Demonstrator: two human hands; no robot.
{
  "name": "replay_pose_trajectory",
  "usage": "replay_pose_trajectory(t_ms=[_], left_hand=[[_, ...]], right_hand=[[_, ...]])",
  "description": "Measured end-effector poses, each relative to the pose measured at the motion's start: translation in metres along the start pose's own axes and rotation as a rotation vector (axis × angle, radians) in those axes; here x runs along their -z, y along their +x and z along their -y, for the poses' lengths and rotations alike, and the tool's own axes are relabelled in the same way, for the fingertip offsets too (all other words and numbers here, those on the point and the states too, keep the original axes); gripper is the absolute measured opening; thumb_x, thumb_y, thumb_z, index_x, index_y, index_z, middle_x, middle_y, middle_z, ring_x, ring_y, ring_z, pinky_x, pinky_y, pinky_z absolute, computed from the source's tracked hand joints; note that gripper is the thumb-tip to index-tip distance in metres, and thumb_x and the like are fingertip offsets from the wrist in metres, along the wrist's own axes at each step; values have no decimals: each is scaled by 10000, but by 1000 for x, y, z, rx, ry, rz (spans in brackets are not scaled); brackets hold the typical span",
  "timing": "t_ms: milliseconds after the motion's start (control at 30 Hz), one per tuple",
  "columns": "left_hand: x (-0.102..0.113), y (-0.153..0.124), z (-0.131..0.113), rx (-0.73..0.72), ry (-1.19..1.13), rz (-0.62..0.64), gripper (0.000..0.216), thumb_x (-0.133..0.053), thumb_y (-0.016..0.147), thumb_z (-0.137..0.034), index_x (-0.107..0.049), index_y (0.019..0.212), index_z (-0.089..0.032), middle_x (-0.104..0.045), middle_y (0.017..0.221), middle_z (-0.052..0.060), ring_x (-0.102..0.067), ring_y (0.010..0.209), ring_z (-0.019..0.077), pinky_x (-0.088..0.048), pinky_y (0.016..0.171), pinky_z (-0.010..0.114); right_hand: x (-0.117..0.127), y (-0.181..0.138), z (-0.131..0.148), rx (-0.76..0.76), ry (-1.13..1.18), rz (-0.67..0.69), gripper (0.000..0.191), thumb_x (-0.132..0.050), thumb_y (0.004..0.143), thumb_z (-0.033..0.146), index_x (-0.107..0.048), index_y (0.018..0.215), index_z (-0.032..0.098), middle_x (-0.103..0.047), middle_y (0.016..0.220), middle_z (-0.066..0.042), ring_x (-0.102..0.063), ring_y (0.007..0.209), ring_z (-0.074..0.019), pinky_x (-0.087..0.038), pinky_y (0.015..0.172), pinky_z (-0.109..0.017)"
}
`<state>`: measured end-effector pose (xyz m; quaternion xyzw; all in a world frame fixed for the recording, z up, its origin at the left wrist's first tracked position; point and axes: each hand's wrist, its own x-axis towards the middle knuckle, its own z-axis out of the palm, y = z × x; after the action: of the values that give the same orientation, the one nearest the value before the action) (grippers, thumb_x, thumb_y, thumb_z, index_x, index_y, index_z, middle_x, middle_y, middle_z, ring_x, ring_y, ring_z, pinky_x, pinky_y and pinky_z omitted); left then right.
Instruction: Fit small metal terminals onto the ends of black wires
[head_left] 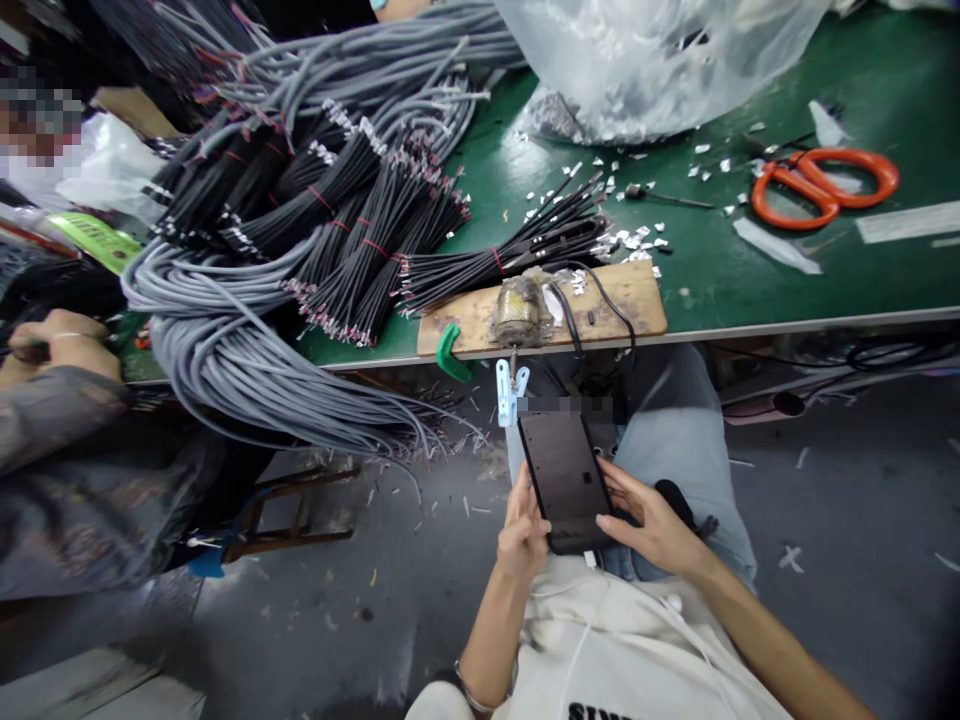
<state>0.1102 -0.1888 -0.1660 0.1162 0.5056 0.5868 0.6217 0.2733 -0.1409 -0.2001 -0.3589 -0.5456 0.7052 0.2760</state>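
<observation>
A black smartphone (566,475) is held over my lap, its dark screen facing up. My left hand (523,525) grips its left edge with the thumb at the lower corner. Around the right edge, my right hand (649,520) is closed too, its thumb over the lower right of the screen. A white cable plug (591,559) sits at the phone's bottom end. Just beyond the phone, a light blue clothespin (510,392) hangs from the shaft of a small motor (519,312), which is fixed on a wooden board (646,300) at the table's edge.
On the green table (712,270) lie bundles of black wires (375,230), grey cables (225,320) drooping over the edge, orange scissors (825,185) and a clear plastic bag (660,70). At the left, a co-worker's hand (71,335) is near the cables. A wooden stool (292,510) stands below.
</observation>
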Motion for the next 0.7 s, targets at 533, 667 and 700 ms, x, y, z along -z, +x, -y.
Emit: replay_pose_trajectory(t_ms=[533, 667, 700], left_hand=[[-2, -1, 1, 6, 7, 20, 839, -451, 414, -89, -464, 1243, -216, -551, 1235, 9, -384, 1224, 265, -355, 969, 329], [-1, -2, 3, 11, 25, 17, 861, -450, 417, -93, -434, 1270, -212, -525, 1266, 10, -351, 1248, 263, -340, 984, 329], [0, -2, 3, 15, 36, 20, 868, -452, 422, -95, -422, 1281, -213, -515, 1277, 10, -343, 1253, 266, -341, 983, 331]], right_hand=[[-4, 9, 13, 257, -623, -393, 448, -499, 832, 319, -446, 1275, 281, -469, 1207, -76, -465, 1029, -228, -423, 872, -408], [-5, 13, 22, 360, -822, -405, 386, -484, 841, 309, -513, 1225, 283, -396, 1273, -77, -413, 1055, -251, -401, 880, -438], [-6, 15, 24, 373, -845, -404, 382, -478, 844, 309, -519, 1222, 278, -380, 1287, -80, -400, 1074, -258, -400, 881, -440]])
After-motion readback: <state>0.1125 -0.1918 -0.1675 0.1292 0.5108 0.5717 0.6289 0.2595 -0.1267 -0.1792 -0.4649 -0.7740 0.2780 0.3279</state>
